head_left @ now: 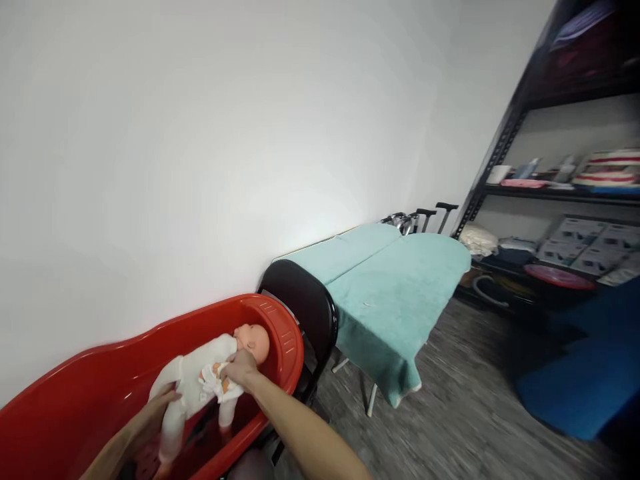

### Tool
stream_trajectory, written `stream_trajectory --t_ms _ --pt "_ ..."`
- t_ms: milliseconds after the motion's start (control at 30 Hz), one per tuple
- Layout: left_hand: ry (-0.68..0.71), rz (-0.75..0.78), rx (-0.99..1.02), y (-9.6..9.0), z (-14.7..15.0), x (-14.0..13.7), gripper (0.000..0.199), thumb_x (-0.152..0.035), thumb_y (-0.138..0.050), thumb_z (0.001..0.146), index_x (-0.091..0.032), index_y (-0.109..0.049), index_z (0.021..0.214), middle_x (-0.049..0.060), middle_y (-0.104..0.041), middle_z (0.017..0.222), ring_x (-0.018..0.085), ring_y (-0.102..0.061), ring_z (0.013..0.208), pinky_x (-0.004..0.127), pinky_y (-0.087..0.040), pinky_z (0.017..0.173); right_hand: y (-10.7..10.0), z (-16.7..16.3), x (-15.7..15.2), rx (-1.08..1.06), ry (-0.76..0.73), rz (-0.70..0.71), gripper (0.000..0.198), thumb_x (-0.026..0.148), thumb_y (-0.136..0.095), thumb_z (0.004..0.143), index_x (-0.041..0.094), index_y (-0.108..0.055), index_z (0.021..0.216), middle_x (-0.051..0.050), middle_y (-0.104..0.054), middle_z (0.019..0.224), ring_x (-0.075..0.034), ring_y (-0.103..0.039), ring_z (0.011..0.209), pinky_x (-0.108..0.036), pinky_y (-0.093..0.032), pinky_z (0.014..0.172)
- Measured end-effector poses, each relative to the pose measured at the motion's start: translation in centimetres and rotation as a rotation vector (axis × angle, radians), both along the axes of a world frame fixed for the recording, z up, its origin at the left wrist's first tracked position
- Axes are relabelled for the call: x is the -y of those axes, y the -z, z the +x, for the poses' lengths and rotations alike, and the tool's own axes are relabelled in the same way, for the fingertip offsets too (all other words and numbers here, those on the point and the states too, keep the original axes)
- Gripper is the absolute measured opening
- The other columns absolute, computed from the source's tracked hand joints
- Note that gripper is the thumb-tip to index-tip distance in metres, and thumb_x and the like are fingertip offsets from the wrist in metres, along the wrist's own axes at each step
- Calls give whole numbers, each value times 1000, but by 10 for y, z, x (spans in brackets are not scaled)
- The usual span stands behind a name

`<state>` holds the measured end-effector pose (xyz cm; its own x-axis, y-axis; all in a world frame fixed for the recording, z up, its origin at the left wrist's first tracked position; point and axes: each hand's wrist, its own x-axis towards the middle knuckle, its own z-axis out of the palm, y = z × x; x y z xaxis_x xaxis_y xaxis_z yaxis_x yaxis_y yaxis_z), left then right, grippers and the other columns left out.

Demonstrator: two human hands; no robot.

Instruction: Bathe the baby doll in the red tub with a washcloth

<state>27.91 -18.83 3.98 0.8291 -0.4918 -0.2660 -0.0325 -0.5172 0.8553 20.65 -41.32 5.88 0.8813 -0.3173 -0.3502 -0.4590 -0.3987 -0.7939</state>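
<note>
A baby doll (205,370) in a white outfit lies face up in the red baby bathtub (287,337), its head toward the tub's right end. My left hand (159,408) grips it around the hip and upper leg, with some fingers hidden by the leg. At the neck and shoulder, my right hand (242,367) is closed on the doll, its fingertips partly out of sight. A small white and orange cloth piece (213,381) rests on the doll's chest, touching or beside my right fingers; I cannot tell which.
A black folding chair (303,300) stands against the tub's right end. Beyond it is an ironing-board-shaped table under a mint-green cloth (390,287). Walking canes (425,213) lean behind. Black metal shelving (560,190) holds boxes and bundles. Something blue (585,373) stands at right.
</note>
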Motion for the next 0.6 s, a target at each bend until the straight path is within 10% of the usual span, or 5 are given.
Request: stream_trajectory --t_ms 167,300,433,600 --pt "-52 -417 -246 -55 23 56 45 -60 -82 70 -49 -67 111 -28 -74 122 20 -63 135 31 -53 107 -110 -31 66 251 40 -176 28 33 -81 72 22 -85 98 0 -79 91 -20 -69 84 -23 -40 65" --pt "108 -569 -254 -130 1 130 61 -44 -86 76 -32 -62 131 -2 -73 135 28 -69 126 32 -62 96 -189 -84 143 414 142 -316 20 35 -78 76 23 -84 91 2 -75 80 -15 -65 76 -22 -36 63" --pt "359 -575 -208 -187 -40 230 70 -38 -82 85 -29 -52 147 6 -62 150 26 -69 125 32 -61 101 -223 -133 235 486 297 -380 15 27 -74 74 18 -81 83 3 -69 70 -13 -62 70 -22 -34 60" --pt "489 -586 -185 -205 -91 355 75 -25 -73 89 -24 -40 156 13 -56 157 27 -67 127 36 -60 104 -231 -187 344 454 493 -440 11 22 -68 72 13 -75 74 0 -68 71 -14 -61 75 -22 -36 61"
